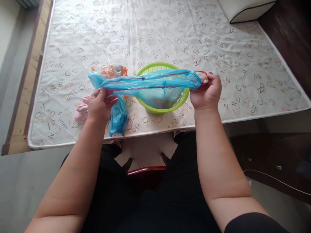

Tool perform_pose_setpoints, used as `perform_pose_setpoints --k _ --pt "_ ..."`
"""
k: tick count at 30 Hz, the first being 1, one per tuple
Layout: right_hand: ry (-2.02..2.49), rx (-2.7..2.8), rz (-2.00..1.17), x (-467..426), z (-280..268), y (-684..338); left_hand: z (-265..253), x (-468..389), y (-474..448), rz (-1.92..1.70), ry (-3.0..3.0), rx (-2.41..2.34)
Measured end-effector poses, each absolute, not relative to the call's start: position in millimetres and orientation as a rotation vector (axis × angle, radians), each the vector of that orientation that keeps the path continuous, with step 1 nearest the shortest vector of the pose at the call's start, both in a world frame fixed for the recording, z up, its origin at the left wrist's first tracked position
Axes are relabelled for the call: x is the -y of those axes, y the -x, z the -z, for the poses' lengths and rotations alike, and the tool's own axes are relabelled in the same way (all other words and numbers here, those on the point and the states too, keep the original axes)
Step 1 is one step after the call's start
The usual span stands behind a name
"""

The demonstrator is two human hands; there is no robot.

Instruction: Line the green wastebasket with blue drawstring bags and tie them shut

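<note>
A light blue plastic drawstring bag (pixel 155 84) with red strings is stretched sideways between my hands, partly covering a green plastic basket (pixel 159 111). My left hand (pixel 99 104) pinches the bag's left part between thumb and fingers. At the other end, my right hand (pixel 207 90) is closed on the gathered blue end and a red drawstring. The bag's lower part sags into the basket. Another crumpled blue bag (pixel 118 116) with red strings lies beside my left hand; whether it joins the stretched one I cannot tell. Behind my left wrist is a folded pink cloth (pixel 81 111).
A clear plastic package with orange print (pixel 114 69) lies behind the stretched bag. Everything rests on a mattress-like surface with printed letters (pixel 155 35), its white-piped edge near my lap. A white box-like item with black trim (pixel 247 11) stands at the far right. A red-rimmed seat (pixel 147 169) shows between my legs.
</note>
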State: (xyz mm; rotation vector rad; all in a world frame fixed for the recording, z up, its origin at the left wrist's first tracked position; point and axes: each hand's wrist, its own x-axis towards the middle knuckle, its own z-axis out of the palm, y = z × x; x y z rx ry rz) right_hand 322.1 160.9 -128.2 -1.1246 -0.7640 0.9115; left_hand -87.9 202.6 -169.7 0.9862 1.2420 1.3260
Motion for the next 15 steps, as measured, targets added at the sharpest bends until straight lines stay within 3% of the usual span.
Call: perform_pose_setpoints --k 6,15 --pt "0.875 0.773 -1.072 -155 123 -325 162 -206 96 -1.362 -0.922 -1.168" --pt "0.618 0.418 -1.032 -155 126 -323 154 -205 102 -1.309 -1.031 -1.079"
